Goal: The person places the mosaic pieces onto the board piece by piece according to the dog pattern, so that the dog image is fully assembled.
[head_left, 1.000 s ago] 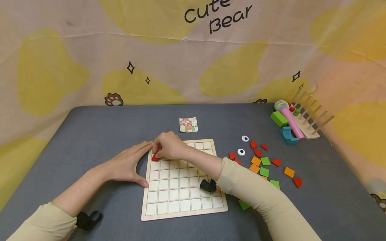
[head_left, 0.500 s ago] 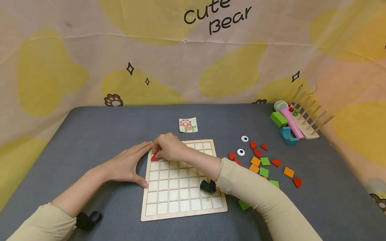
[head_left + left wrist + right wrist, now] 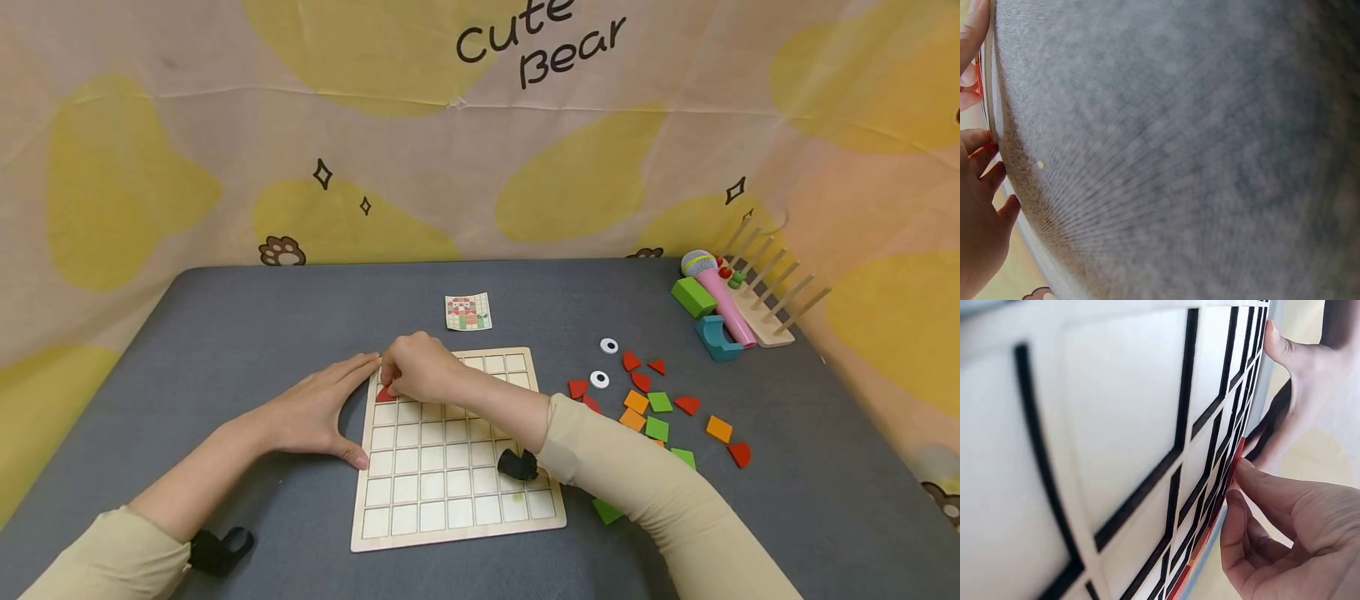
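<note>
A pale wooden grid board lies on the dark grey table. My left hand rests along its left side, thumb at the edge and spread fingers reaching the far left corner. With bent fingers, my right hand pinches a red tile over a cell near that corner. In the right wrist view, thumb and finger grip the red tile, which stands tilted at the grid. Farther along the grid there, an orange piece and another red piece show. The right hand hides part of the far rows.
Loose red, green, orange tiles and two eye discs lie right of the board, partly behind the right sleeve. A pattern card lies beyond it. At the back right are a pink toy microphone, blocks and a pegged rack.
</note>
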Available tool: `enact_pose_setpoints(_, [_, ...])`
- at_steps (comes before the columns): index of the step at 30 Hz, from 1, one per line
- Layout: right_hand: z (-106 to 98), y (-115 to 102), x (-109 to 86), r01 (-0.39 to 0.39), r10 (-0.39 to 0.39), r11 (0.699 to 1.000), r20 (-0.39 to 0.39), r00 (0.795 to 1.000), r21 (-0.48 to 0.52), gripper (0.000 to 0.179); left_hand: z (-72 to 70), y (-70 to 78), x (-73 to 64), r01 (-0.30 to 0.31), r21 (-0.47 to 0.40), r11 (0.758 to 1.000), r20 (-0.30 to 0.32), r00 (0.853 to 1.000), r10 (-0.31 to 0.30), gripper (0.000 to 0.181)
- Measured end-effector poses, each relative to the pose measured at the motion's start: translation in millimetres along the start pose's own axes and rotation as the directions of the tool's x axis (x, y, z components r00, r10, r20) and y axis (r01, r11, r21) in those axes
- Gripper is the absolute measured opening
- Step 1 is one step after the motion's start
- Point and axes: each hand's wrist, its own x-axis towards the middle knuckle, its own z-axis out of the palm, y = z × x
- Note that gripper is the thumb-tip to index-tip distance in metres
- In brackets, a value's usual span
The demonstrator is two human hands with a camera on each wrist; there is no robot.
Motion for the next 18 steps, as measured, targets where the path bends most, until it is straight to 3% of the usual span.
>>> enact_pose_setpoints(4, [-6, 0, 0.4, -0.009, 0.009, 1.0, -0.014, 1.0, 0.027, 0.005, 0.7, -0.9, -0.7, 0.009, -0.001, 1.0, 0.001, 1.0, -0.009, 0.134])
enact_pose_setpoints(9, [-28, 9, -2.5, -0.027, 0.03, 0.995, -0.032, 0.999, 0.1, 0.007, 1.6, 0.1, 0.0, 0.018, -0.006, 1.0, 0.002, 1.0, -0.018, 0.134])
enact_pose_setpoints(18, [-74, 62, -31.3, -0.107, 0.119, 0.984, -0.08, 0.99, 0.14, 0.012, 2.0, 0.3, 1.6, 0.019, 0.015, 1.0, 0.003, 1.0, -0.019, 0.133])
